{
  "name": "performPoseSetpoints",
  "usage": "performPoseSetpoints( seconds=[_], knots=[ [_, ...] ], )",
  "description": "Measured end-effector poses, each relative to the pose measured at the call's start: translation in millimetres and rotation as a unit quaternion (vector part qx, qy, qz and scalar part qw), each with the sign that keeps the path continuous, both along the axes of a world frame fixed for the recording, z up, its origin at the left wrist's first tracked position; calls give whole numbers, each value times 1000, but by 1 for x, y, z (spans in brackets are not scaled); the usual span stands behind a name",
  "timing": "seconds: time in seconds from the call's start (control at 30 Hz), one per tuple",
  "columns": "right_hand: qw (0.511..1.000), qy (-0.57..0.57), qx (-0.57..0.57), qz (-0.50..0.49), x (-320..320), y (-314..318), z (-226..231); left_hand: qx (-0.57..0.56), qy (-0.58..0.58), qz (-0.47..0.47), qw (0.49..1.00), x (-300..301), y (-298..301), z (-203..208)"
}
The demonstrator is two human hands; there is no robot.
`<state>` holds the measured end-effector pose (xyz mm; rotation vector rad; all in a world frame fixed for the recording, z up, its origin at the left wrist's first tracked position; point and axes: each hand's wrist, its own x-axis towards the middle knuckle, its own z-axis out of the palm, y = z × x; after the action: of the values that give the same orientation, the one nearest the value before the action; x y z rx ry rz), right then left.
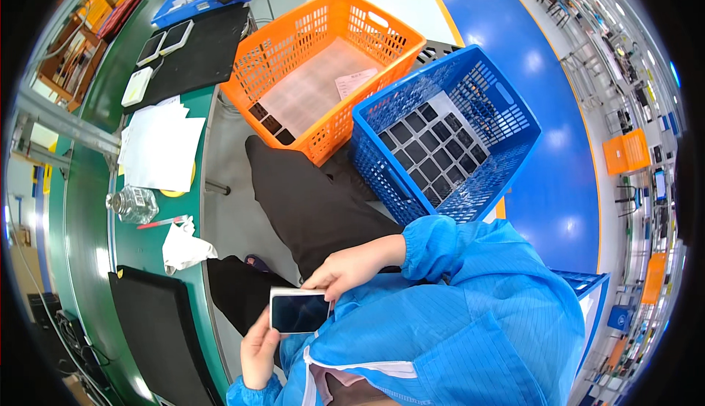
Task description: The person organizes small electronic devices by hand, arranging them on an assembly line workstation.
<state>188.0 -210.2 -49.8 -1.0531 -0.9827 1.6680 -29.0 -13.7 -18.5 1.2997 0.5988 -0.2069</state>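
Above my lap I hold a flat white rectangular device with a dark glossy screen [299,313], its screen facing up. My left hand [258,350] grips its lower left corner, with the thumb along the edge. At the upper right corner my right hand [351,269] closes on it, fingers partly behind it. Beyond my knees stands a blue crate [382,165], where several similar dark-screened pieces [429,142] lie in rows. To its left is an orange basket [323,138] with a pale sheet, a paper slip [355,83] and a few dark pieces [272,124] along its near side.
A green workbench [192,222] runs along my left. On it are white papers [163,149], a clear jar [135,205], a red pen [161,222], a crumpled white cloth [185,248], black mats [158,332] and white devices [176,36]. A blue floor lane lies to the right.
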Motion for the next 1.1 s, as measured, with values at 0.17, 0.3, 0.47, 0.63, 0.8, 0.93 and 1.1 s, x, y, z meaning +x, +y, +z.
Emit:
performPoseSetpoints(
  seconds=[0.17, 0.3, 0.47, 0.63, 0.8, 0.93, 1.1],
  knots=[
    [960, 239, -7, -146, -31, -3, -28, 30, -108, 6, 994, 18, -30, -16],
    [989, -74, 69, -103, -21, -7, -26, 30, 56, -51, 997, 29, -27, 6],
    [977, -48, -61, -197, 4, -23, 6, 38, 6, -28, 999, 45, -36, 12],
    [977, 51, -32, -202, 10, -41, -7, 0, 26, -32, 999, 48, -29, 18],
    [982, 62, -24, -179, 15, -52, -8, -44, 18, -99, 994, 54, -22, 21],
    [974, 95, -18, -203, 19, -53, -11, -77, -9, -110, 991, 61, -21, 25],
    [928, 158, -8, -336, 21, -54, -2, -99, -68, -80, 990, 82, -28, 24]
  ],
)
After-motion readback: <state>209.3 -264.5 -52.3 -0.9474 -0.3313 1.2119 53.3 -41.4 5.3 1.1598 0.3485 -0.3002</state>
